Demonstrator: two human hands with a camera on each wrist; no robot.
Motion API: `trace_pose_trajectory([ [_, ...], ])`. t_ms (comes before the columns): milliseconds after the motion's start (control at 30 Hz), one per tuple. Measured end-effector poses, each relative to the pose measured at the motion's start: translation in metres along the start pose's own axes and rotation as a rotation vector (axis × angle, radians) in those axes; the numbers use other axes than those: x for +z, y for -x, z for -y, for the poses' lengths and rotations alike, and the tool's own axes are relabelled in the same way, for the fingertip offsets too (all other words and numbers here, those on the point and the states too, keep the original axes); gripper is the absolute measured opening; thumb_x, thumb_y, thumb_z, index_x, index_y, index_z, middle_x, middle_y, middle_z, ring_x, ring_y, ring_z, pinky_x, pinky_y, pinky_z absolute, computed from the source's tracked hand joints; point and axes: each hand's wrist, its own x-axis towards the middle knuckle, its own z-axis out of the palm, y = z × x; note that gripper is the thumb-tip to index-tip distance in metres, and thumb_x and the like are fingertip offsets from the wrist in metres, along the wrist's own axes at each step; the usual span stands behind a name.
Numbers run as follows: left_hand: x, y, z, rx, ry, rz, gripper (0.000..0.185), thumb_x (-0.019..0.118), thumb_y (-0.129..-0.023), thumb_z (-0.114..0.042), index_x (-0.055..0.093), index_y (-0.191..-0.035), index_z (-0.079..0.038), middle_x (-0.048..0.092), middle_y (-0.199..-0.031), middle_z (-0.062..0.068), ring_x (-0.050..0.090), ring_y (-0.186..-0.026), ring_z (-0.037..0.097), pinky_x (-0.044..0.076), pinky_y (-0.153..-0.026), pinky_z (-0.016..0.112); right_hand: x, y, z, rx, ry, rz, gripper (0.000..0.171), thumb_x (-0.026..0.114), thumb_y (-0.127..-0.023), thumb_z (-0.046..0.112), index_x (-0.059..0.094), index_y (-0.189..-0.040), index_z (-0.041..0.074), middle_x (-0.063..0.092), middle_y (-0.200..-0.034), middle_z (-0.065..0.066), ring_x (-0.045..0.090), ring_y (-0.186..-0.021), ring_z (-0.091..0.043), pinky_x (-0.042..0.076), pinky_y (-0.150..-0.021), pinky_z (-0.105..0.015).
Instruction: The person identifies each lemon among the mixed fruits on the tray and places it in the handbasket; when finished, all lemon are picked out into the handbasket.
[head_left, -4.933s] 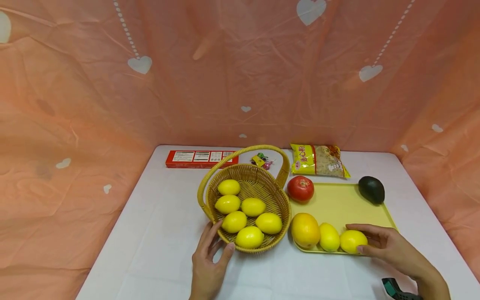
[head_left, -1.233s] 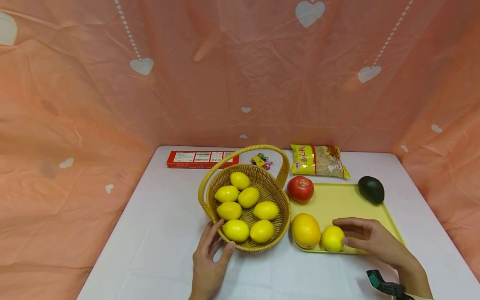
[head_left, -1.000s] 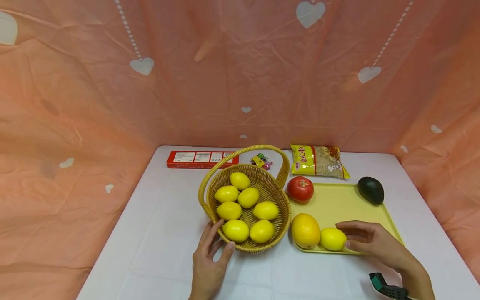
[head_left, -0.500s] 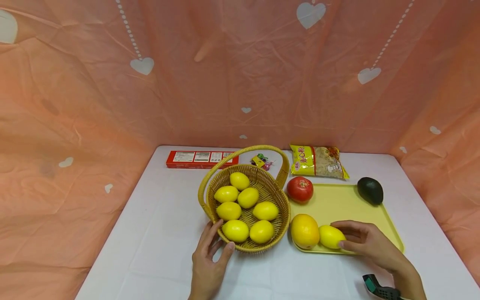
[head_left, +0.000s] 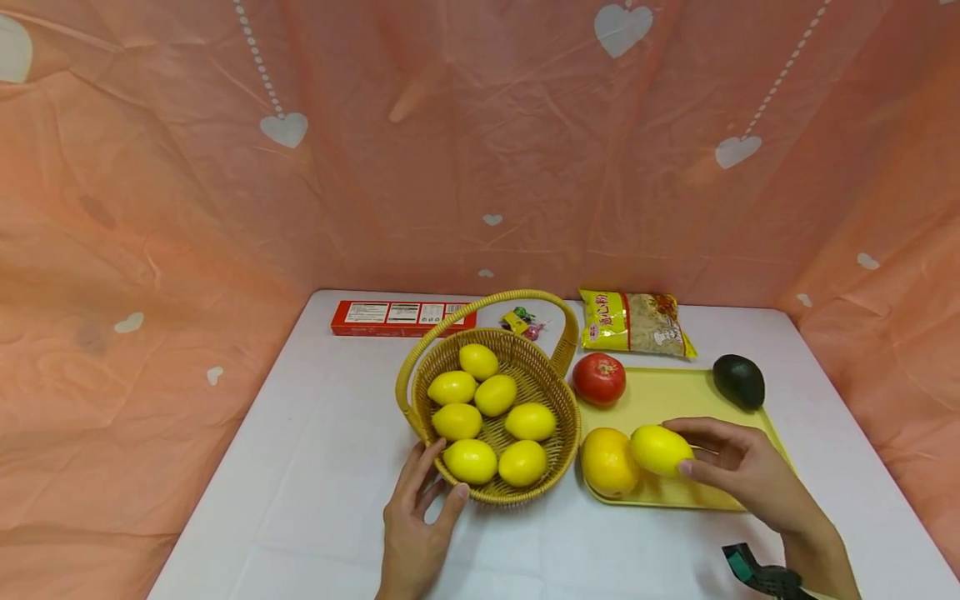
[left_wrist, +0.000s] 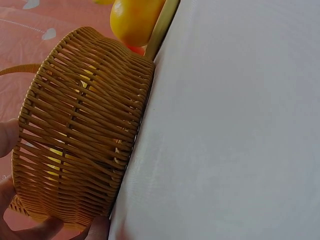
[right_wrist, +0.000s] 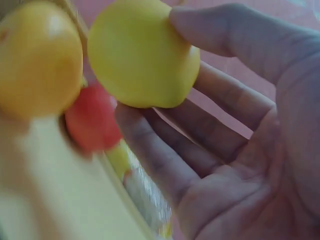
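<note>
My right hand [head_left: 742, 467] pinches a yellow lemon [head_left: 660, 451] between thumb and fingers, raised above the tray [head_left: 690, 496] and overlapping the orange [head_left: 610, 462] in the head view. Up close in the right wrist view, the thumb presses one side of the lemon [right_wrist: 142, 55] and the fingers support the other. My left hand [head_left: 420, 517] holds the wicker basket [head_left: 517, 497] at its near left, thumb at the rim and fingers along the wall. Several lemons [head_left: 470, 461] lie inside the basket, whose handle arches overhead. The left wrist view shows the basket's woven side [left_wrist: 85, 130].
A red tomato-like fruit [head_left: 599, 380] sits at the tray's far left corner, an avocado [head_left: 738, 382] at its far right. Behind stand a yellow food packet [head_left: 637, 322], small wrapped candies [head_left: 522, 322] and a red box [head_left: 403, 318]. Pink cloth [head_left: 480, 167] encloses the table.
Since the oldest frame, one more lemon is in the basket and the lemons there have shifted. My right hand has gripped the tray's last lemon and lifted it. My left hand stays put.
</note>
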Motion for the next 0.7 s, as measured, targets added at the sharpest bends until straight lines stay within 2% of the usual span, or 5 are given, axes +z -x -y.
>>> trace_pose_trajectory([
  [133, 0.000, 0.000, -0.001, -0.003, 0.003, 0.001, 0.062, 0.083, -0.100, -0.013, 0.060, -0.157, -0.015, 0.035, -0.175, 0.020, 0.052, -0.151, 0.035, 0.057, -0.108, 0.017, 0.013, -0.015, 0.016, -0.063, -0.016, 0.049, 0.041, 0.074, -0.101, -0.001, 0.069, -0.142, 0.002, 0.076, -0.133, 0.008, 0.075, -0.115, -0.012, 0.063, -0.098, -0.019],
  [300, -0.001, 0.000, -0.001, -0.006, 0.005, 0.001, 0.062, 0.083, -0.099, -0.013, 0.060, -0.157, -0.015, 0.035, -0.175, 0.020, 0.051, -0.151, 0.034, 0.057, -0.108, 0.017, 0.036, -0.036, 0.030, -0.146, -0.078, 0.158, 0.041, 0.075, -0.100, -0.002, 0.071, -0.141, 0.005, 0.077, -0.134, -0.002, 0.076, -0.116, -0.020, 0.065, -0.099, -0.026],
  [433, 0.000, 0.000, -0.001, -0.006, 0.003, 0.000, 0.062, 0.083, -0.100, -0.013, 0.060, -0.157, -0.016, 0.035, -0.175, 0.020, 0.051, -0.151, 0.034, 0.056, -0.108, 0.016, 0.056, -0.051, 0.036, -0.190, -0.145, 0.250, 0.041, 0.075, -0.100, -0.002, 0.071, -0.140, 0.004, 0.076, -0.136, -0.010, 0.076, -0.117, -0.020, 0.066, -0.100, -0.030],
  [567, 0.000, 0.000, -0.002, -0.009, 0.002, 0.002, 0.062, 0.083, -0.100, -0.014, 0.060, -0.157, -0.016, 0.034, -0.175, 0.020, 0.050, -0.152, 0.035, 0.056, -0.108, 0.015, 0.077, -0.064, 0.040, -0.202, -0.190, 0.331, 0.039, 0.076, -0.100, 0.000, 0.073, -0.139, 0.006, 0.074, -0.138, -0.015, 0.075, -0.120, -0.019, 0.065, -0.103, -0.030],
  [700, -0.001, 0.000, -0.002, -0.009, -0.003, 0.003, 0.062, 0.083, -0.100, -0.014, 0.060, -0.157, -0.017, 0.035, -0.175, 0.020, 0.050, -0.152, 0.034, 0.057, -0.109, 0.018, 0.098, -0.074, 0.045, -0.204, -0.167, 0.372, 0.037, 0.080, -0.100, 0.006, 0.075, -0.137, 0.009, 0.076, -0.136, -0.012, 0.075, -0.117, -0.017, 0.065, -0.102, -0.028],
])
